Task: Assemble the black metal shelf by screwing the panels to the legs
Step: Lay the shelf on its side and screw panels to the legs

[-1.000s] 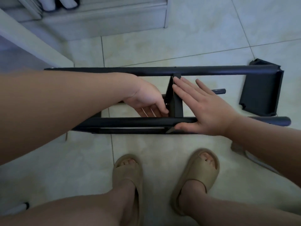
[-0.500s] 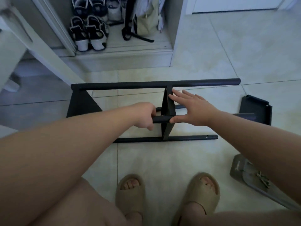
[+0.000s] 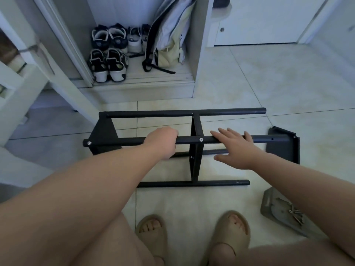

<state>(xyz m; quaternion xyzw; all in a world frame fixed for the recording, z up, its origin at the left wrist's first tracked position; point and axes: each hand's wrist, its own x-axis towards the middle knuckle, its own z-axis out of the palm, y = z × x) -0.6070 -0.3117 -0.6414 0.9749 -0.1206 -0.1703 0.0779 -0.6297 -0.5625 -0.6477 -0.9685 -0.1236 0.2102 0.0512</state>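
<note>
Shelf frame (image 3: 192,183) lay on its side on the floor tiles with two panels already fixed: the end panel (image 3: 104,135) at the left and the middle panel (image 3: 196,160), each with a bright screw head showing on the upper leg (image 3: 130,141). My left hand (image 3: 163,143) was wrapped round that leg just left of the middle panel. My right hand (image 3: 236,148) was flat and spread, fingers over the same leg to the right, holding nothing; whether it pressed down I could not tell. The third panel (image 3: 284,150) lay loose on the floor at the legs' free ends, near an empty hole (image 3: 272,139). Screws (image 3: 295,214) sat in a grey tray (image 3: 272,204) beside my right foot. Judgement: the step in hand was steadying the frame before fitting the last panel. To do it well: a firm left grip so the frame cannot roll, panel seated square on all four leg ends, holes aligned, every screw started loosely before tightening any. Risk: the unbraced ends splay.
</note>
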